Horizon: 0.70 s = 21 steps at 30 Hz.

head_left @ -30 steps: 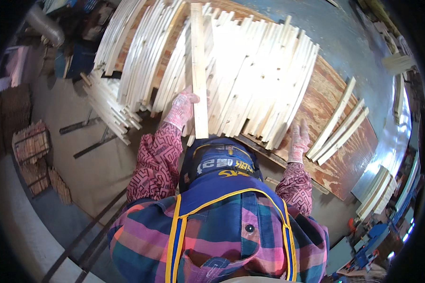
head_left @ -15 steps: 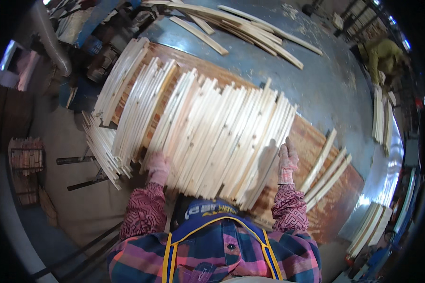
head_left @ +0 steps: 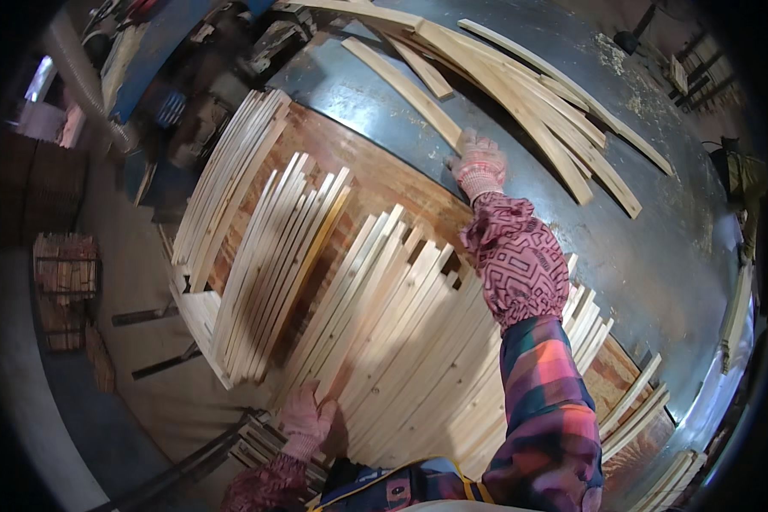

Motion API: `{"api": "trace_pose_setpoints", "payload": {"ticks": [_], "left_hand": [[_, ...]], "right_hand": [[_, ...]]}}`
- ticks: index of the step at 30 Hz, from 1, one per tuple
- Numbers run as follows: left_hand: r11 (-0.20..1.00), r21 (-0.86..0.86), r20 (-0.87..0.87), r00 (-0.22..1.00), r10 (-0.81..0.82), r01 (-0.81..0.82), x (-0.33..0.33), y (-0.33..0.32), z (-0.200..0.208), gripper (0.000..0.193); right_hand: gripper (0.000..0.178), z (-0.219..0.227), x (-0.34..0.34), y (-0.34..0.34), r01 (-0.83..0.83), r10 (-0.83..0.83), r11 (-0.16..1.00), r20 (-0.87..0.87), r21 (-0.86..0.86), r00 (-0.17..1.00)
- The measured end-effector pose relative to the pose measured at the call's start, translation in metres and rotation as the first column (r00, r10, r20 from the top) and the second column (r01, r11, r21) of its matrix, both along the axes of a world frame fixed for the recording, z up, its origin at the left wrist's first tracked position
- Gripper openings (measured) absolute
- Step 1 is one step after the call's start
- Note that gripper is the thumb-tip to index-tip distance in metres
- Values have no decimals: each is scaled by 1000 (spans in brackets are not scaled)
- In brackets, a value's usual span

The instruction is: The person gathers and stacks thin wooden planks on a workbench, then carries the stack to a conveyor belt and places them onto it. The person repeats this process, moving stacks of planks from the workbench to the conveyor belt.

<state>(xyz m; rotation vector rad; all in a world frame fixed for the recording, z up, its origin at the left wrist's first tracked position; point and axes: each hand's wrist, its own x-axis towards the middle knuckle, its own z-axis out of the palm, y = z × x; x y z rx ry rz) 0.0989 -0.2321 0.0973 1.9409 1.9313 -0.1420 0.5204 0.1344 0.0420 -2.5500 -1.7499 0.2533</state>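
Note:
My right hand (head_left: 480, 164), in a pinkish knit glove, reaches far across to the blue-grey metal surface. Its fingers close on the near end of a pale wooden strip (head_left: 397, 87) lying there. My left hand (head_left: 307, 424), gloved alike, rests at the near ends of a wide row of wooden strips (head_left: 392, 367), fingers apart and holding nothing. These strips lie side by side on a reddish-brown board (head_left: 384, 166). My right sleeve covers part of the row.
Two narrower bundles of strips, an outer one (head_left: 230, 175) and an inner one (head_left: 282, 264), lie to the left. Long loose boards (head_left: 520, 102) overlap at the back. A few strips (head_left: 631, 410) sit at the right. Dark metal bars (head_left: 166, 363) jut out at the left.
My right hand has moved from the right side of the row forward to the strip at the back. The view has shifted forward; my left hand stays by the row's near left end.

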Motion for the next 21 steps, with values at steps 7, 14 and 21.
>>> {"api": "trace_pose_setpoints", "payload": {"ticks": [7, 14, 21], "left_hand": [[587, 676, -97, 844, -527, 445, 76, 238, 60, 70], [344, 476, -575, 583, -574, 809, 145, 349, 122, 55], [494, 167, -818, 400, -414, 853, 147, 225, 98, 44]], "right_hand": [[60, 75, 28, -37, -247, 167, 968, -615, -46, 770], [71, 138, 93, -143, -503, 403, 864, -604, 4, 688], [64, 5, 226, -130, -44, 69, 986, 156, -164, 985]]}}
